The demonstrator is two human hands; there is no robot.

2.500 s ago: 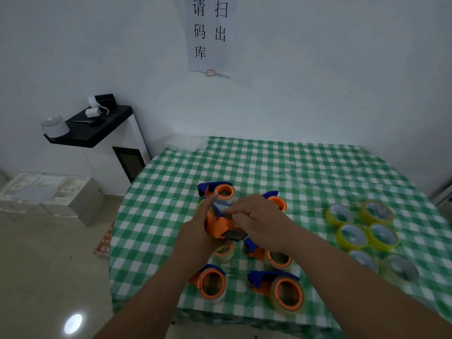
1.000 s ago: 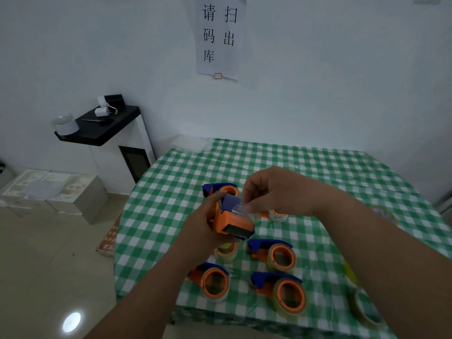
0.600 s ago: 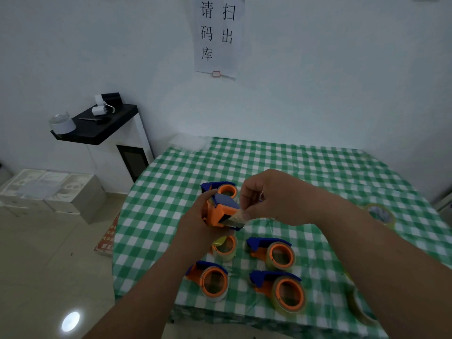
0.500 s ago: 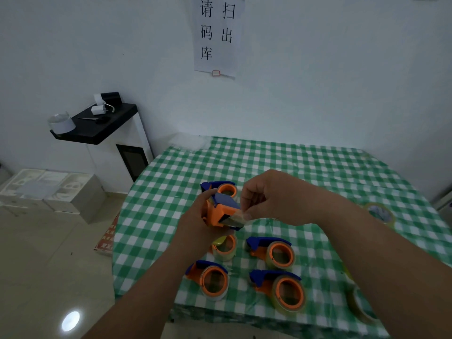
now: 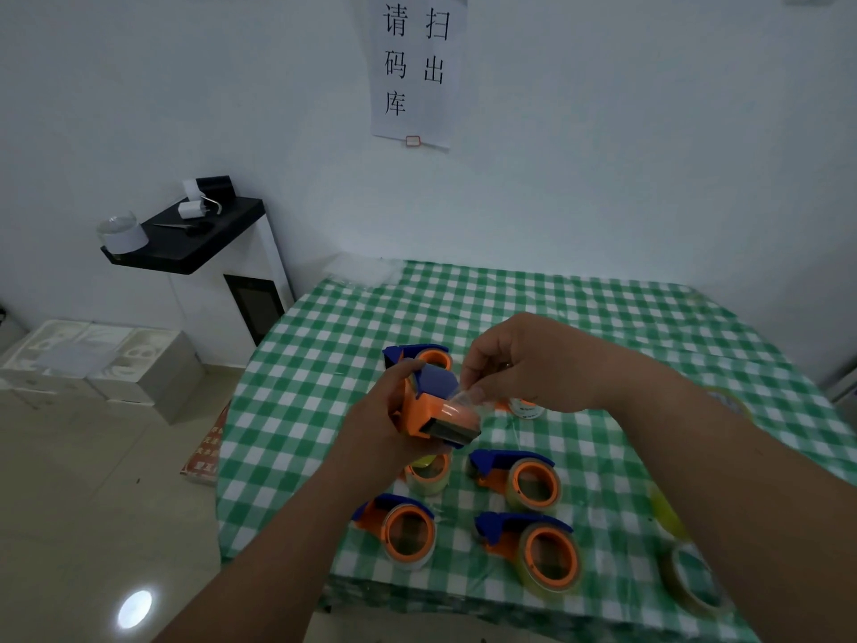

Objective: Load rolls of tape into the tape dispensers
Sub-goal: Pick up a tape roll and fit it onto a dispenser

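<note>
Above the table (image 5: 603,313), the left hand (image 5: 375,429) grips an orange tape dispenser (image 5: 433,410); the right hand (image 5: 524,364) pinches its clear tape end (image 5: 461,397).

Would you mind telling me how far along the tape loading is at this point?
Done, it appears: several loaded dispensers lie on the checked table, such as one near the front edge. In hand: the left hand grips an orange dispenser while the right hand pinches its clear tape end. Left: loose rolls at the right edge.
</note>
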